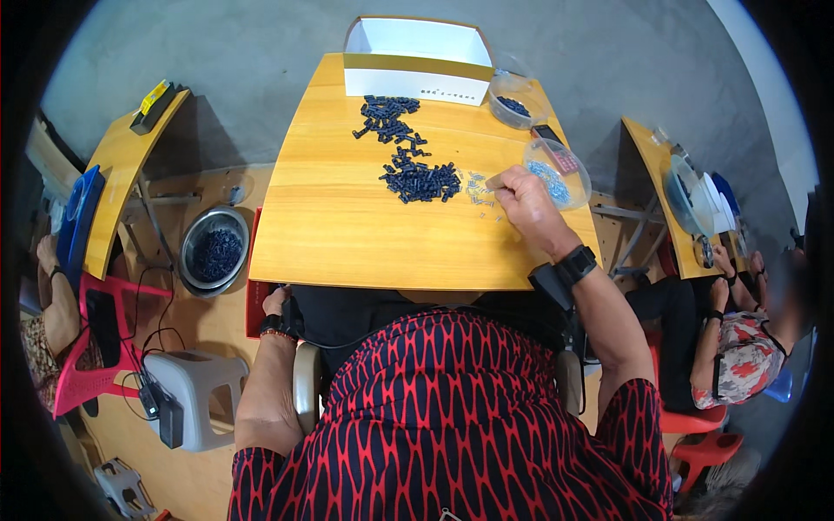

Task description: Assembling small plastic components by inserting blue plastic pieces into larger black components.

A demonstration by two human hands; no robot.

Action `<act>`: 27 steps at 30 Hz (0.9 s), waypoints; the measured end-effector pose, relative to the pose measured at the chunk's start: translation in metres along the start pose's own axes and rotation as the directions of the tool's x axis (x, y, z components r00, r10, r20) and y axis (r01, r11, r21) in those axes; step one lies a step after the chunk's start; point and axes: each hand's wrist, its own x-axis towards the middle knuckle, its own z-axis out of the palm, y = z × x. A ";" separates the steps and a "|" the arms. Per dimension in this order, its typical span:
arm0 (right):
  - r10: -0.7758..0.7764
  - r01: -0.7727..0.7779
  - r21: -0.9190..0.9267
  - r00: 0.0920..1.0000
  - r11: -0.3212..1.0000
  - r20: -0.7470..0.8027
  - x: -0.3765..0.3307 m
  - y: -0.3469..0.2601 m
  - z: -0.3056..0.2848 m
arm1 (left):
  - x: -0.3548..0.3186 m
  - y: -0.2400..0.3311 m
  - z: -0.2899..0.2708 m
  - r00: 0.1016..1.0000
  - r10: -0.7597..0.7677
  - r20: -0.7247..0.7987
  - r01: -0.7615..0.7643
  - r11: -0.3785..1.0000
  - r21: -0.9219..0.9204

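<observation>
My right hand [532, 208] is closed in a pinch over the right part of the wooden table [365, 247]. At its fingertips is a small brownish piece that I cannot make out. Beside the fingers lie loose, tiny clear pieces [476, 187]. A heap of small black parts [421, 182] sits left of them, with another black heap [389, 113] farther back. Just right of the hand stands a clear round tub [580, 193] with small pale-blue pieces. My left hand [276, 302] is low at the table's front left edge, by a red box [254, 304]; its fingers are mostly hidden.
A white box with gold trim [417, 80] stands at the back, next to a clear tub of black parts [514, 113]. Metal bowls [188, 252] of dark pieces and a grey stool [195, 391] are on the left. People sit at side tables, left and right.
</observation>
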 end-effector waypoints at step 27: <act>-0.039 0.032 -0.097 0.997 0.995 -0.068 0.003 -0.007 -0.002 | 0.047 -0.021 -0.013 0.996 -0.056 0.074 0.058 0.998 -0.023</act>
